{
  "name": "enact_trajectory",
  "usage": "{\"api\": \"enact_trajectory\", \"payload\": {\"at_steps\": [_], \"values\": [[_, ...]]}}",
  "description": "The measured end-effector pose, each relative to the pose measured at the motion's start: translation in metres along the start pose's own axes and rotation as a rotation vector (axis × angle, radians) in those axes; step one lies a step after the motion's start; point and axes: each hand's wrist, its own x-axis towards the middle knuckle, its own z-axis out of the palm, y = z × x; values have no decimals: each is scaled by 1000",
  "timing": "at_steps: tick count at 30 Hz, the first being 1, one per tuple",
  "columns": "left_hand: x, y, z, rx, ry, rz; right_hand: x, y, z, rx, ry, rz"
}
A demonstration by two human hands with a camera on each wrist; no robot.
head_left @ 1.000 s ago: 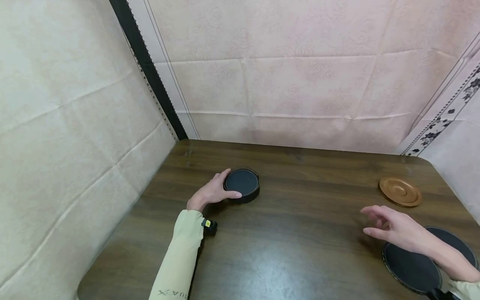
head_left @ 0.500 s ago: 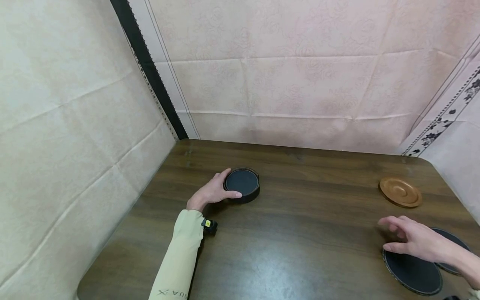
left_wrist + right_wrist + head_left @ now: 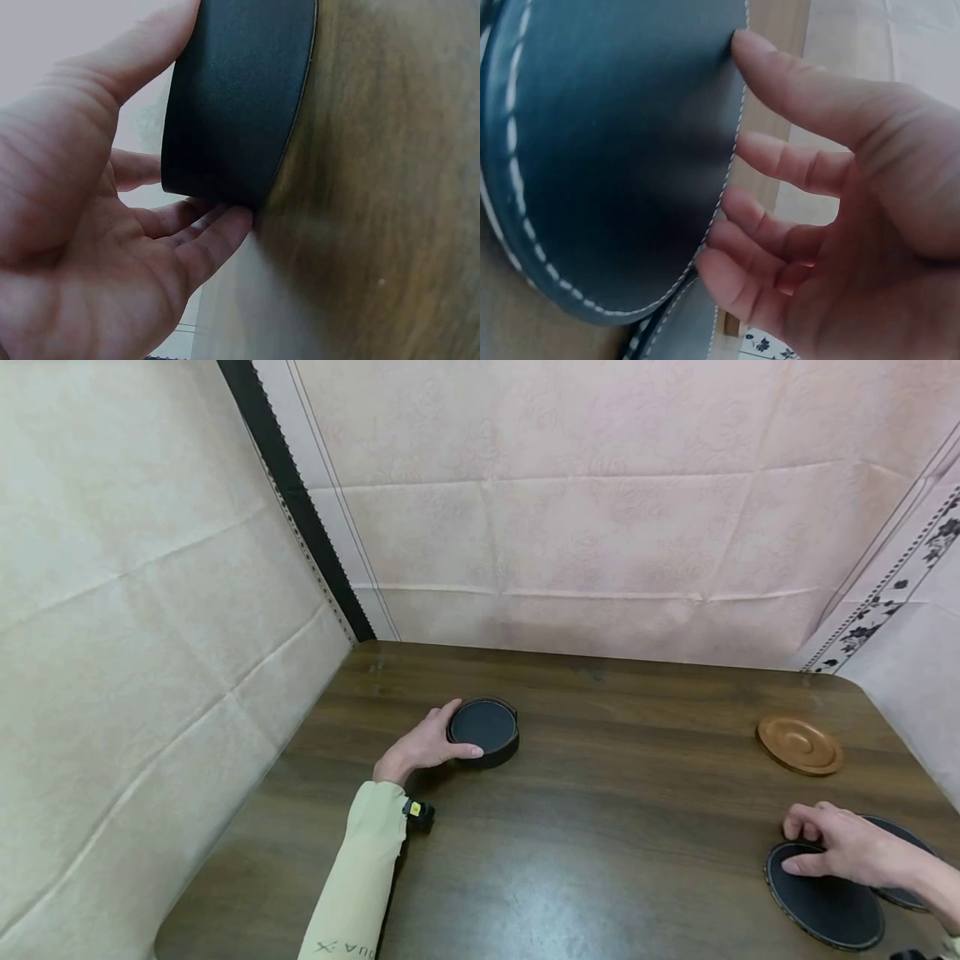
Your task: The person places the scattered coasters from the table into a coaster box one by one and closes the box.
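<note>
In the head view, my left hand (image 3: 423, 745) grips a low round black holder (image 3: 484, 727) near the back of the table, thumb on the near side and fingers round the far left side. The left wrist view shows the holder's smooth dark wall (image 3: 232, 97) between thumb and fingers. At the right, my right hand (image 3: 855, 847) pinches the far edge of a round black coaster (image 3: 832, 910), thumb on its top and curled fingers along its edge. White stitching runs round that coaster (image 3: 622, 150) in the right wrist view. A second black coaster (image 3: 903, 837) is partly hidden behind the right hand.
A round brown wooden saucer-like disc (image 3: 801, 745) lies on the dark wooden table (image 3: 600, 827), beyond the right hand. Pale cloth hangings (image 3: 570, 527) rise at the table's back and sides.
My right hand has moved right and toward me, from beside the coasters onto the nearer coaster's far edge, its fingers curling more. The left hand and its holder have stayed put.
</note>
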Motion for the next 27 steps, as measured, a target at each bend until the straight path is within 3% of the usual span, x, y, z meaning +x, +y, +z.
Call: {"api": "enact_trajectory", "payload": {"at_steps": [7, 15, 22, 27], "values": [[0, -1, 0, 0, 2, 2, -4, 11, 2, 67, 38, -169], [-2, -4, -1, -18, 5, 0, 7, 20, 2, 230, -37, -287], [-2, -3, 1, -15, 5, 3, 7, 19, -6, 259, -108, -245], [0, 0, 1, -9, 8, 1, 4, 9, -17, 193, -149, -117]]}}
